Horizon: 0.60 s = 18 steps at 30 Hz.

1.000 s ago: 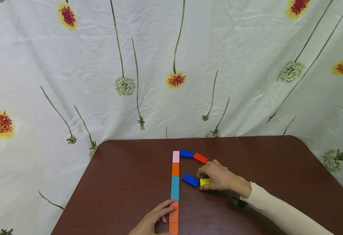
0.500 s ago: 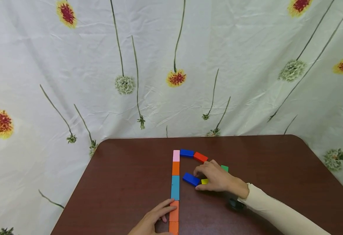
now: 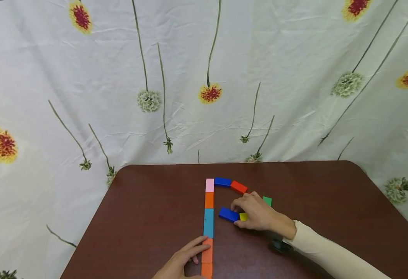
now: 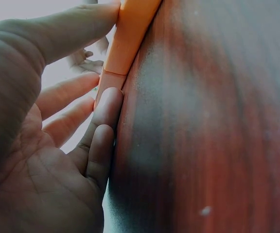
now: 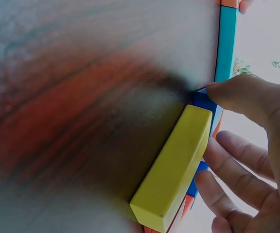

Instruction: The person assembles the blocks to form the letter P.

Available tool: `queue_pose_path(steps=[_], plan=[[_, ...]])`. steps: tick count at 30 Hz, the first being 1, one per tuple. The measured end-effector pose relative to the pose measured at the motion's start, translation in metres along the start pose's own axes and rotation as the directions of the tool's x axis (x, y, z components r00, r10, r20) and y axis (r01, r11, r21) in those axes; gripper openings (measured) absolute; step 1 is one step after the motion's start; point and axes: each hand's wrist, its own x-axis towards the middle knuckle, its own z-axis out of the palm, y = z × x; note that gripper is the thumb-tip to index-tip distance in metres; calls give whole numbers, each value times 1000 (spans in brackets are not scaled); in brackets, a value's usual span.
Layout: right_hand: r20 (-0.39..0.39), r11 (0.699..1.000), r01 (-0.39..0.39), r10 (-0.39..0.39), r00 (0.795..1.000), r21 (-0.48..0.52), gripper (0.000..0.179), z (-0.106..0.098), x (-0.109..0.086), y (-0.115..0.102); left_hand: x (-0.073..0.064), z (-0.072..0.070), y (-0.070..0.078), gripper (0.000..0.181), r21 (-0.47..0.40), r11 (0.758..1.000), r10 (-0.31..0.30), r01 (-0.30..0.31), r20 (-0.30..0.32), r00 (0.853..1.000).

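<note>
A straight column of blocks runs up the table: a pink block [image 3: 209, 185], an orange block [image 3: 209, 200], a longer teal block [image 3: 208, 223], then two orange ones at the near end. My left hand [image 3: 181, 261] rests its extended fingers on the salmon-orange block [image 3: 207, 250], its thumb touching the nearest orange block [image 4: 130, 36]. Right of the column, my right hand [image 3: 258, 213] pinches the right end of a blue block [image 3: 228, 214] between thumb and fingertips. Under that palm lies a yellow block [image 5: 174, 167], end to end with the blue one and partly hidden from the head view.
A second blue block [image 3: 222, 182] and a red block [image 3: 239, 187] curve rightward from the pink block. Beyond the right hand a green block [image 3: 267, 201] shows; the hand hides part of this curve. A flowered white cloth [image 3: 176, 128] hangs behind the brown table [image 3: 148, 217].
My right hand has shifted left from the yellow block to the blue block, which has moved slightly right and nearer. More of the green block shows. The left hand stays put.
</note>
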Motion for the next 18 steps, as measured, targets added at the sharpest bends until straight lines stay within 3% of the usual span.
queue_pose_path(steps=[18], plan=[[24, 999, 26, -26, 999, 27, 26, -1, -9, 1, -1, 1, 0, 65, 4, 1000, 15, -15, -10, 1000]])
